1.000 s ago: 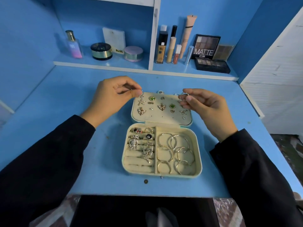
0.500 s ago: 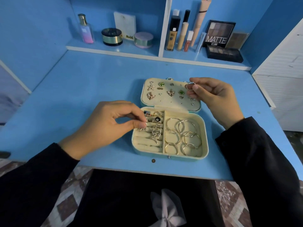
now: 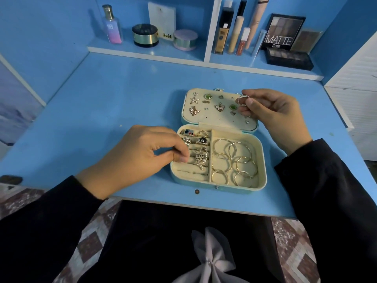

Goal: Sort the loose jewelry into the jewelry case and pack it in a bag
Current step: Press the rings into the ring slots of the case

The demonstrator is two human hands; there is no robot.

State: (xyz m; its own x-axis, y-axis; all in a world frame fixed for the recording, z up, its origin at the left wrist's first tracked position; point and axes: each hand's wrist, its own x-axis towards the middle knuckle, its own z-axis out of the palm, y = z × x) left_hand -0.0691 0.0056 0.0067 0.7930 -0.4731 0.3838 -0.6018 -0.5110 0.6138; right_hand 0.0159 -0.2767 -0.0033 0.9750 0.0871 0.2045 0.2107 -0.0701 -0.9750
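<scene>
A pale green jewelry case (image 3: 262, 160) lies open on the blue desk. Its lid (image 3: 187, 115) lies flat behind, studded with earrings. Its left side has ring rolls (image 3: 193, 171) holding several rings, its right side several hoop earrings (image 3: 234, 158). My left hand (image 3: 142, 154) reaches over the case's left edge, thumb and fingertips pinched together at the ring rolls; what they pinch is hidden. My right hand (image 3: 271, 111) hovers over the lid's right end and pinches small silver rings (image 3: 242, 99) between thumb and fingers.
A small dark round bit (image 3: 196, 191) lies on the desk (image 3: 102, 103) near the front edge. The back shelf (image 3: 146, 53) carries a perfume bottle (image 3: 112, 25), compacts, cosmetic tubes (image 3: 236, 31) and eyeshadow palettes (image 3: 285, 37). A white wall (image 3: 359, 94) stands at the right.
My left hand came down from the lid's left corner to the ring rolls, still pinched. My right hand stayed at the lid's right end with the rings. The view shifted closer.
</scene>
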